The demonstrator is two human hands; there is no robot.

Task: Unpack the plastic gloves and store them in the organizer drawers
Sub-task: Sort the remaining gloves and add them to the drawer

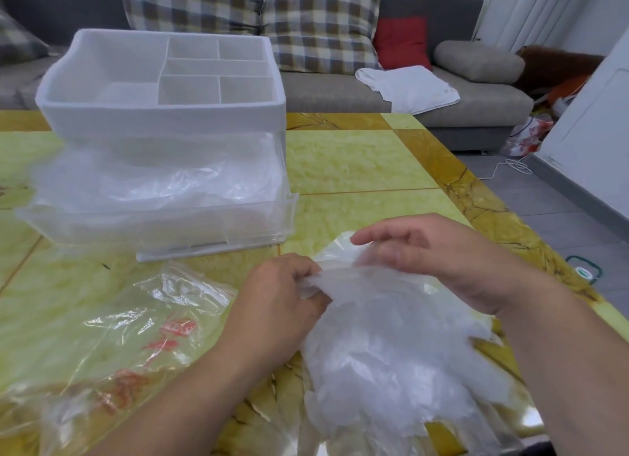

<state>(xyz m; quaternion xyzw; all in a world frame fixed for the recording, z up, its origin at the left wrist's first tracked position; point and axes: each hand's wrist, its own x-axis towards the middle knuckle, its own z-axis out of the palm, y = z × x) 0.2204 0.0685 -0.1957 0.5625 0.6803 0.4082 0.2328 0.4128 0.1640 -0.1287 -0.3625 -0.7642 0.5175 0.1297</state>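
Note:
A loose stack of clear plastic gloves lies on the yellow table in front of me. My left hand pinches the stack's upper left edge. My right hand rests over the top of the stack with its fingers relaxed and slightly bent. The white organizer stands at the far left, its divided top tray bare. Its clear lower drawer is pulled out and holds more crumpled clear plastic. An emptied clear packaging bag with red print lies flat at my left.
The yellow marble-pattern table ends at its right edge near the grey floor. A grey sofa with plaid cushions, a red cushion and a white cloth stands behind the table. Bags and a white cable lie on the floor at right.

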